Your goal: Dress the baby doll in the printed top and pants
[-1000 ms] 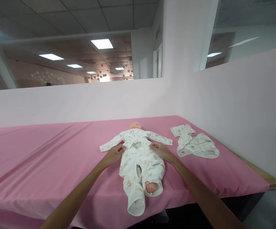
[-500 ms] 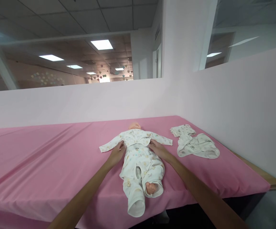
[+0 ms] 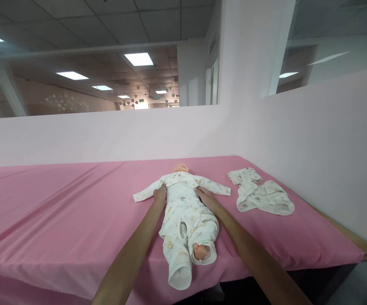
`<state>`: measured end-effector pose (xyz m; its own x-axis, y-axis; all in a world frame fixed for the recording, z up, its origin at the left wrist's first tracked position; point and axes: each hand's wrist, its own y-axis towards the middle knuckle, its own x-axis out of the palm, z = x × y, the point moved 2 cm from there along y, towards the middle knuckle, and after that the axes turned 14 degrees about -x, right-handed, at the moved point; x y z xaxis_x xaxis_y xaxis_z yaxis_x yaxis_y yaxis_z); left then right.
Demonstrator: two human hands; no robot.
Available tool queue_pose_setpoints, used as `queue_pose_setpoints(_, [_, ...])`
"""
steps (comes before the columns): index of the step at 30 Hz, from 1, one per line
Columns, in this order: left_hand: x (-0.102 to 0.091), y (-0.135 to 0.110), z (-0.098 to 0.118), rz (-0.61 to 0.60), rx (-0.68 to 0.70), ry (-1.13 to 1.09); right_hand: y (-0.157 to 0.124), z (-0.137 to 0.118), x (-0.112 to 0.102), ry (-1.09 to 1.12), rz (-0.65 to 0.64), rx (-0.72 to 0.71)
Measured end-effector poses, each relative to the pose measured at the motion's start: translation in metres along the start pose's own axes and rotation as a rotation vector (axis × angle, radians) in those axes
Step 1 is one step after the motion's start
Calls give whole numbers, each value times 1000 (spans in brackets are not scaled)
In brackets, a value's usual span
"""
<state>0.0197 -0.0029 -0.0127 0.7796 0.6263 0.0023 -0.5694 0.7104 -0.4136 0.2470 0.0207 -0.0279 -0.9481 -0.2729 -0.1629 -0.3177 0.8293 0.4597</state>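
A baby doll [image 3: 183, 202] lies on its back on the pink table [image 3: 59, 212], dressed in a white printed top and trousers, head [image 3: 180, 167] toward the far wall. One bare foot [image 3: 200, 250] sticks out of a trouser leg. My left hand [image 3: 160, 194] presses against the doll's side under its left-hand sleeve. My right hand [image 3: 204, 195] lies on the other side of the torso. Both hands' fingers seem tucked into the hem of the top, pushed up toward the chest; the fingertips are hidden by cloth.
A crumpled pile of white printed baby clothes [image 3: 259, 195] lies to the right of the doll near the white partition wall [image 3: 313, 140]. The table's front edge runs just below the doll's feet. A wooden edge [image 3: 345, 235] shows at the right.
Both hands have slid up the doll's sides from the waist toward the chest, pushing the hem of the top upward. The camera has shifted slightly.
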Motion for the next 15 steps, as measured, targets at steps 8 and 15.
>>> queue_pose_setpoints(8, [3, 8, 3, -193, -22, -195, -1, -7, 7, 178, 44, 97])
queue_pose_setpoints(15, [8, 16, 14, -206, 129, -268, -15, -26, 23, 387, 74, 175])
